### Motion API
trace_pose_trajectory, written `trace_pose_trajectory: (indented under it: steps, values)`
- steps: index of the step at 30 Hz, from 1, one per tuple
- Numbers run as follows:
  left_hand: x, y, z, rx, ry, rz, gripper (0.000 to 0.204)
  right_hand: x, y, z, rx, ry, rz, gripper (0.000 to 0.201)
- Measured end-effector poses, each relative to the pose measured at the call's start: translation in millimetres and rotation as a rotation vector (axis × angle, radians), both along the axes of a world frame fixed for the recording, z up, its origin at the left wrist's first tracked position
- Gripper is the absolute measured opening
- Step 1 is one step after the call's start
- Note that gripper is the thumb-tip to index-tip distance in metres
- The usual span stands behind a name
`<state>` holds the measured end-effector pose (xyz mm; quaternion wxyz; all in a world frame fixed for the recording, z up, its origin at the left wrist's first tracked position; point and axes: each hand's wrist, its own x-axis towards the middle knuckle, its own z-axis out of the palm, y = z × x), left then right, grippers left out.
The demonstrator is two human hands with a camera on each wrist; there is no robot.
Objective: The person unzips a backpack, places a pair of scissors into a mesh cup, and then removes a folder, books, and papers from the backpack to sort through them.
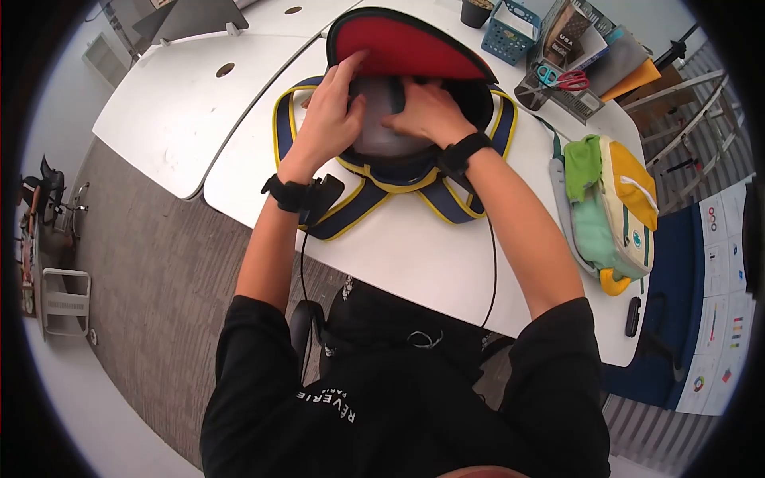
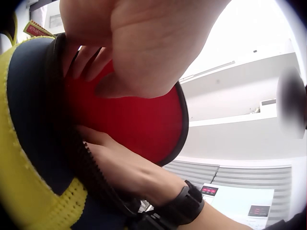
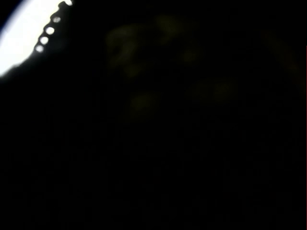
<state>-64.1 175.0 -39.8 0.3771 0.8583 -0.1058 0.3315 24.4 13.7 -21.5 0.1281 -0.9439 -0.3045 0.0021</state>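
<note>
A backpack (image 1: 408,177) with navy straps and yellow edging lies on the white table, its red-lined flap (image 1: 406,49) folded up and away. Inside the opening shows a smooth grey thing (image 1: 378,131). My left hand (image 1: 328,110) reaches over the left side of the opening, fingers extended toward the red lining and thumb apart, with nothing gripped. On the other side, my right hand (image 1: 434,111) dips into the bag; its fingertips are hidden under the flap's shadow, so what they hold I cannot tell. The left wrist view shows the right hand (image 2: 115,163) inside the zipped edge.
To the right lies a small green, cream and yellow backpack (image 1: 610,209), with a black object (image 1: 633,316) near the table edge. Behind it stand a desk organizer with scissors (image 1: 562,78), a blue basket (image 1: 510,32) and a dark pot (image 1: 476,13). The right wrist view is almost black.
</note>
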Motion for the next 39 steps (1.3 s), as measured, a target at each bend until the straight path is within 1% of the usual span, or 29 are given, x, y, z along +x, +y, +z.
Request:
trace_pose_trajectory:
  steps: [1, 3, 4, 6, 7, 9, 10, 12, 13, 14, 15, 16, 17, 18, 19, 20, 21, 22, 24, 26, 27, 29, 30, 32, 33, 35, 36, 38, 39]
  values:
    - [-1, 1, -1, -0.002, -0.001, -0.001, 0.054, 2, -5, -1, -0.002, -0.001, -0.001, 0.086]
    - [1, 5, -1, 0.045, 0.078, 0.058, 0.052, 10, -21, 2, 0.244, -0.042, 0.066, 0.073]
    - [2, 7, -1, 0.043, 0.072, 0.062, 0.052, 11, -32, 6, 0.242, -0.048, 0.071, 0.073]
    - [2, 8, -2, -0.004, 0.195, 0.09, 0.049, -5, -57, 23, 0.406, 0.037, -0.021, 0.06]
    - [0, 5, 3, -0.003, 0.196, 0.087, 0.049, -15, -71, 35, 0.407, 0.038, -0.024, 0.06]
    - [-7, -4, 22, -0.41, 0.384, -0.18, 0.045, -40, -103, 58, 0.416, 0.094, 0.056, 0.056]
    - [-9, -8, 29, -0.407, 0.385, -0.189, 0.045, -53, -119, 66, 0.419, 0.09, 0.047, 0.056]
    - [-10, -13, 36, -0.705, 0.594, -0.172, 0.042, -81, -152, 72, 0.537, 0.195, 0.042, 0.052]
    - [2, -4, 18, -0.783, 0.536, -0.345, 0.04, -91, -170, 69, 0.539, 0.192, 0.024, 0.052]
    - [5, -7, 15, -0.894, 0.551, -0.38, 0.038, -101, -189, 65, 0.65, 0.274, 0.039, 0.049]
    - [8, -6, 10, -0.877, 0.585, -0.41, 0.041, -111, -208, 60, 0.762, 0.353, 0.057, 0.047]
    - [10, -4, 6, -0.859, 0.616, -0.436, 0.044, -123, -230, 54, 0.768, 0.346, 0.042, 0.047]
    - [11, -3, 7, -0.891, 0.697, -0.389, 0.046, -135, -254, 45, 0.881, 0.359, -0.018, 0.045]
    - [9, 1, 5, -0.923, 0.768, -0.41, 0.048, -144, -274, 37, 0.993, 0.372, -0.08, 0.044]
    - [12, 6, -1, -0.888, 0.786, -0.472, 0.048, -150, -291, 29, 0.999, 0.367, -0.097, 0.044]
    - [16, 10, -7, -0.847, 0.806, -0.54, 0.049, -158, -307, 21, 0.959, 0.264, -0.182, 0.041]
    - [15, 12, -9, -0.674, 0.736, -0.603, 0.05, -166, -320, 12, 0.919, 0.158, -0.275, 0.04]
    - [26, 16, -9, -0.911, 0.947, -0.594, 0.048, -170, -329, 2, 0.931, 0.14, -0.313, 0.04]
    - [39, 23, -22, -0.931, 1.033, -0.452, 0.049, -173, -339, -18, 0.486, -0.262, -0.347, 0.038]
    - [34, 27, -32, -0.891, 0.953, -0.714, 0.053, -178, -334, -32, 0.466, -0.288, -0.402, 0.04]
    - [36, 27, -34, -0.868, 0.972, -0.746, 0.053, -177, -334, -38, 0.466, -0.299, -0.441, 0.04]
    - [42, 27, -37, -0.889, 1.043, -0.781, 0.053, -173, -338, -48, 0.237, -0.502, -0.336, 0.041]
    - [45, 27, -38, -0.903, 1.074, -0.788, 0.054, -173, -339, -50, 0.237, -0.507, -0.357, 0.041]
    - [49, 28, -38, -0.937, 1.127, -0.774, 0.055, -172, -336, -52, 0.086, -0.507, -0.322, 0.044]
    - [50, 30, -38, -0.958, 1.146, -0.754, 0.055, -172, -335, -52, 0.098, -0.509, -0.32, 0.044]
    - [52, 35, -41, -1.007, 1.178, -0.693, 0.056, -174, -330, -55, -0.022, -0.422, -0.351, 0.048]
    - [51, 37, -42, -1.035, 1.195, -0.651, 0.057, -175, -327, -57, 0.0, -0.414, -0.333, 0.048]
    - [54, 45, -46, -0.948, 1.178, -0.662, 0.057, -175, -321, -58, -0.168, -0.341, -0.385, 0.052]
    - [54, 44, -51, -0.903, 1.095, -0.641, 0.053, -176, -318, -56, -0.212, -0.317, -0.389, 0.055]
